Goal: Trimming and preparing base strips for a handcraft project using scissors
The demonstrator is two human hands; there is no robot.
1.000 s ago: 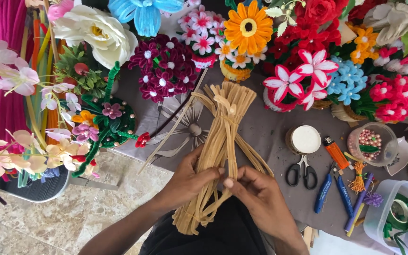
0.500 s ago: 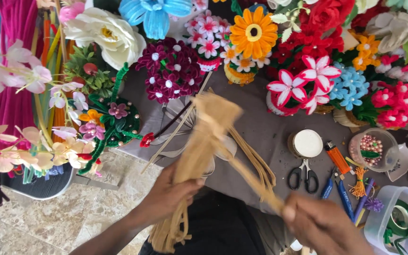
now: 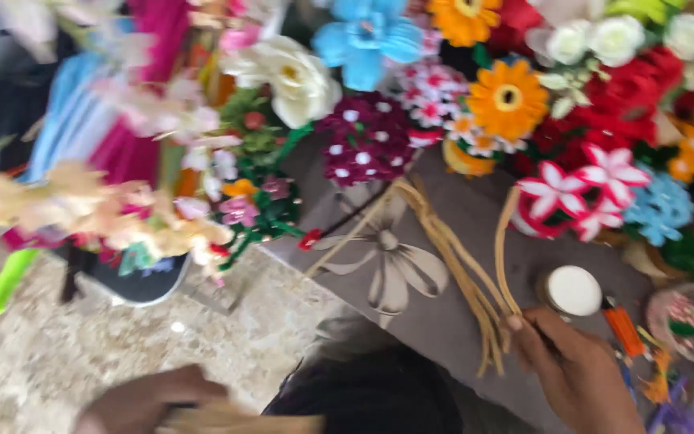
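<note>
Handmade flowers in pink, red, orange, white and blue crowded the far edge of a grey-brown cloth-covered surface (image 3: 475, 217), printed with a pale flower pattern, beside a speckled stone floor (image 3: 82, 362) at 8 o'clock. At 4 o'clock the right hand (image 3: 576, 374) rested on the surface, its fingers (image 3: 524, 329) closed on the near ends of a bundle of tan strips (image 3: 459, 257), which fanned away toward 12 o'clock, one strip arching up alone. At 7 o'clock the blurred left hand (image 3: 150, 402) lay over more tan strips (image 3: 234, 419) at the frame's lower edge; whether its fingers gripped them could not be told.

The step in hand appeared to be sorting or splitting the strips between the two hands; a next move would likely call for gathering the loose ends evenly before any shaping. A round white-lidded container (image 3: 573, 291) stood just beside the right hand at 3 o'clock, with an orange lighter (image 3: 625, 331) and a small dish of beads (image 3: 684, 317) near it. An orange daisy-like flower (image 3: 509, 98) and a white rose-like flower (image 3: 287, 76) stood out behind.
</note>
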